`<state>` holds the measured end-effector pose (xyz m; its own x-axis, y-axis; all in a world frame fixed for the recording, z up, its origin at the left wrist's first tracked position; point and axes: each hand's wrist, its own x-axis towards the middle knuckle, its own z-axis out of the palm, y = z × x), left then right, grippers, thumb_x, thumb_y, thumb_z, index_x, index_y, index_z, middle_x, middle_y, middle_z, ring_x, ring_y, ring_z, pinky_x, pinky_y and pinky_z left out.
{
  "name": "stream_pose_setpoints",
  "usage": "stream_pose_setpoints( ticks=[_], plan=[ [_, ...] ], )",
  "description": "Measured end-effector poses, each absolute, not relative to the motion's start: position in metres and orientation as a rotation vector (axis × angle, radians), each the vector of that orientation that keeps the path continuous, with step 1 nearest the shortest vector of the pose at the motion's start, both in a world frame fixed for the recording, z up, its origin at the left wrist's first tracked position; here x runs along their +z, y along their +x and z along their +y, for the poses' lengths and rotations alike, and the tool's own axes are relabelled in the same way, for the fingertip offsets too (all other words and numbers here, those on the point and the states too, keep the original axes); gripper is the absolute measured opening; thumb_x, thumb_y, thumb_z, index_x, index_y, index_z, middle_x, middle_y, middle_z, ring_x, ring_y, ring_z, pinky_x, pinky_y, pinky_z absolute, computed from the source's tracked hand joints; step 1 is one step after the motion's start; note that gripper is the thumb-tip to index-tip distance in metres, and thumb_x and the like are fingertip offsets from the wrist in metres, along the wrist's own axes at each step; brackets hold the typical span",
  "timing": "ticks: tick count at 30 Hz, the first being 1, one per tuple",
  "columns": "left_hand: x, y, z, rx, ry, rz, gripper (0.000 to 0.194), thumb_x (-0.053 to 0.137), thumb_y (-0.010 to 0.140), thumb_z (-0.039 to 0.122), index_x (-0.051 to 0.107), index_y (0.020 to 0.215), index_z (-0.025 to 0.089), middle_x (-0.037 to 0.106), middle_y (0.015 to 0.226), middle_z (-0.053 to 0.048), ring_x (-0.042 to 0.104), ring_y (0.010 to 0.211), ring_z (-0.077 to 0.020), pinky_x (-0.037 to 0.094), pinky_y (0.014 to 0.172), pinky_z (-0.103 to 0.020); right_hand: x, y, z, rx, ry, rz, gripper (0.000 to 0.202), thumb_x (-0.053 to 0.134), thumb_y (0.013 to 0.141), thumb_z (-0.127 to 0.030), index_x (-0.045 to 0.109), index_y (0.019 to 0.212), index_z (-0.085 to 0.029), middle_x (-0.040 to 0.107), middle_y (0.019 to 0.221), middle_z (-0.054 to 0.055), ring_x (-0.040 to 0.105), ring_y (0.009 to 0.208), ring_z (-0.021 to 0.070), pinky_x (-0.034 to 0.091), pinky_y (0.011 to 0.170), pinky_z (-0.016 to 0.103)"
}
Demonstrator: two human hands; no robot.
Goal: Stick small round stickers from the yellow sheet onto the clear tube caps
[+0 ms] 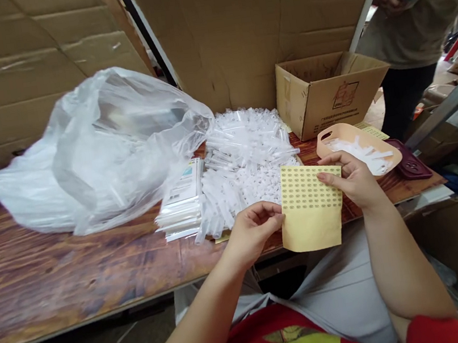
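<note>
Between my hands is a yellow sticker sheet (310, 205), held up over the table's front edge. Rows of small printed round stickers cover its upper half; the lower half is bare. My left hand (258, 227) pinches the sheet's left edge. At its upper right corner, my right hand (348, 176) grips it between thumb and fingers. Just behind the sheet lies a heap of small white and clear plastic tubes (245, 140). A stack of flat printed packets (183, 192) in clear wrap lies left of the heap.
A large clear plastic bag (101, 156) of white items lies on the wooden table (55, 277). Right are a peach basket (396, 155) with white pieces, a dark red tray (412, 164) and an open cardboard box (334, 98). Another person (413, 23) stands behind, holding something bluish.
</note>
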<state>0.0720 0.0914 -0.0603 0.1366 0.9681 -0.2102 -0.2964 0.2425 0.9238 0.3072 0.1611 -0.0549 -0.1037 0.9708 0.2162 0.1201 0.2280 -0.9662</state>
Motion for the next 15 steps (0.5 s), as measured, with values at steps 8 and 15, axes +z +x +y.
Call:
stream_pose_setpoints(
  ticks=[8,15],
  plan=[
    [-0.06,0.072,0.096,1.332,0.772,1.089,0.029,0.091,0.051,0.027,0.074,0.07,0.015,0.07,0.069,0.0,0.059,0.061,-0.0084,0.048,0.06,-0.02,-0.054,0.307,0.164,1.222,-0.988,-1.325,0.067,0.083,0.073,-0.051,0.046,0.124,-0.03,0.065,0.088,-0.002,0.061,0.071,0.0143,0.049,0.058,0.025],
    [-0.059,0.076,0.086,1.382,0.764,1.053,0.034,0.093,0.055,0.034,0.072,0.074,0.016,0.071,0.071,0.0,0.061,0.062,-0.0102,0.05,0.063,-0.023,-0.054,0.314,0.148,1.323,-0.982,-1.511,0.051,0.088,0.07,-0.045,0.065,0.113,-0.03,0.071,0.106,0.005,0.069,0.088,0.022,0.057,0.069,0.034]
  ],
)
